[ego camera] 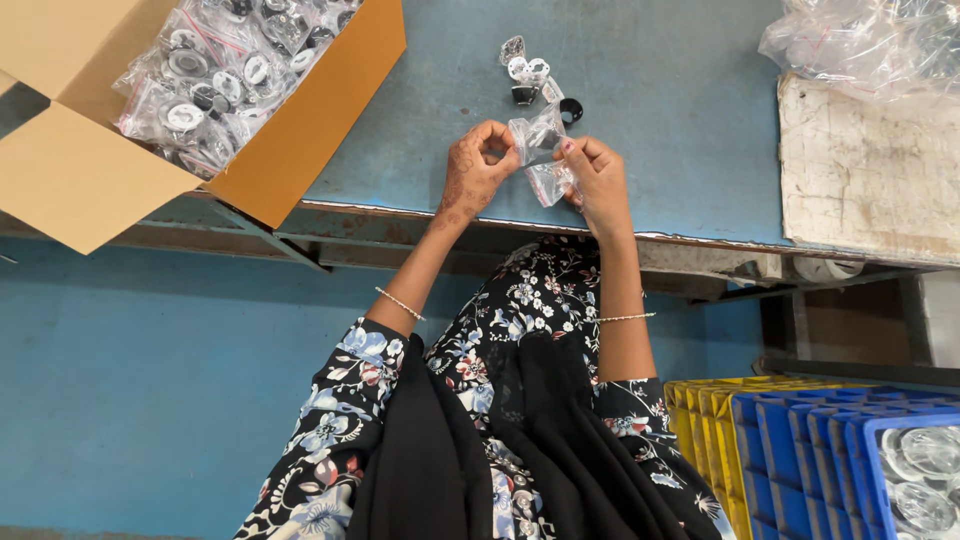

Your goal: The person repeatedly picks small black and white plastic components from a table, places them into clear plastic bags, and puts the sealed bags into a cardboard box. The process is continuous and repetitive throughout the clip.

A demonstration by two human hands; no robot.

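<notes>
My left hand (pixel 476 168) and my right hand (pixel 596 178) both pinch a small clear plastic bag (pixel 546 152) over the near edge of the blue table (pixel 660 110). The left fingers grip its left top corner, the right fingers hold its right side. Just beyond the bag lie a few small parts (pixel 530 78): white rings, a black ring and a clear piece. What is inside the bag I cannot make out.
An open cardboard box (pixel 300 130) at the left holds several bagged round parts (pixel 215 75). More clear bags (pixel 870 40) lie at the top right above a worn white board (pixel 870 170). Stacked blue and yellow crates (pixel 800 440) stand at the bottom right.
</notes>
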